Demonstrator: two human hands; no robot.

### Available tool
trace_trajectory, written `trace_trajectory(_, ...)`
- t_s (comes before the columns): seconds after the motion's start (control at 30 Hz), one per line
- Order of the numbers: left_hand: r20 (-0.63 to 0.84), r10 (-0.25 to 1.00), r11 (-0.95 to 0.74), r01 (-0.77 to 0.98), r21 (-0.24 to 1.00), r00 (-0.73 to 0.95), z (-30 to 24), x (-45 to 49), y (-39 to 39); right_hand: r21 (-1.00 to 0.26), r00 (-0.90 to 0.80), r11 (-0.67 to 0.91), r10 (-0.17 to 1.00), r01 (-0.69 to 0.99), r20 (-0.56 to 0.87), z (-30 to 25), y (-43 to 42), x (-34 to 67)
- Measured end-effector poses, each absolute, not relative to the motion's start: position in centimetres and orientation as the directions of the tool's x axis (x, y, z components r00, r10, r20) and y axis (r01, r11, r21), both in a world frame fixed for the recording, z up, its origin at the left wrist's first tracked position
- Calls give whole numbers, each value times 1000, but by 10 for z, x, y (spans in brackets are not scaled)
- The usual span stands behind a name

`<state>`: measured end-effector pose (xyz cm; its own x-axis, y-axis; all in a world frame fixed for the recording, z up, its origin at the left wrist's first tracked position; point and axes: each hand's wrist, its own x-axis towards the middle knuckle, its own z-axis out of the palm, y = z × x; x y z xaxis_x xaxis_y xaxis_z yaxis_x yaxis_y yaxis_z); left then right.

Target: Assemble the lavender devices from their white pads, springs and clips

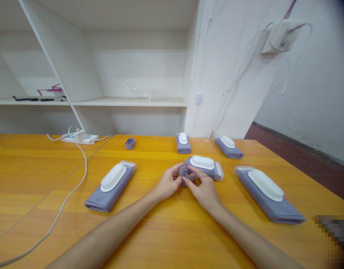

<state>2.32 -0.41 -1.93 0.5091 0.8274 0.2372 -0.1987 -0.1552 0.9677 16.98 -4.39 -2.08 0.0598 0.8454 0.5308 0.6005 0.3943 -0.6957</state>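
Both my hands meet over the middle of the table around a small grey-purple plastic part (183, 172) with an orange spot in it. My left hand (169, 182) grips it from the left with thumb and fingers. From the other side, my right hand (203, 188) pinches the same part. A thin coiled wire (199, 174) runs over the right fingers; where its ends attach is hidden. Right behind the right hand lies a grey-purple casing (208, 172) with a white oval piece (202, 162) on top.
Similar casings lie at left (112, 192), right (272, 205), and back (183, 148) of the wooden table (166, 239). A small purple cup-like piece (129, 144) stands near the back edge. A power strip (80, 138) and white cable (68, 198) are on the left, below white shelves (132, 101).
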Motion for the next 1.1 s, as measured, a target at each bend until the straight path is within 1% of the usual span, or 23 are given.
trace_trajectory(0.1,222,848,-148,-188,971,482,-20,23,-5,-675,-3,429,845,601,534,-21,-44,170)
trace_trajectory(0.37,214,819,-132,-189,973,532,-22,23,-6,-714,69,384,854,586,516,-26,-41,172)
trace_trajectory(0.47,197,812,-93,-212,973,549,-20,22,-5,-723,90,382,849,577,520,-26,-42,172)
trace_trajectory(0.57,147,832,-38,-208,977,536,-18,21,-3,-735,99,360,861,575,499,-23,-43,170)
trace_trajectory(0.63,102,852,12,-214,977,513,-17,19,0,-783,102,345,884,517,457,-21,-43,170)
trace_trajectory(0.73,35,873,106,-258,960,487,-17,16,4,-890,97,326,923,320,373,-19,-42,171)
trace_trajectory(0.8,14,877,152,-304,941,480,-17,14,6,-932,94,303,941,199,326,-19,-40,173)
trace_trajectory(0.83,12,877,165,-325,931,481,-17,13,7,-942,90,290,947,167,307,-18,-39,174)
trace_trajectory(0.93,21,867,181,-354,918,499,-18,11,7,-955,71,245,963,167,259,-17,-36,178)
trace_trajectory(1.1,39,836,171,-328,929,547,-18,11,7,-972,30,188,980,142,194,-13,-36,181)
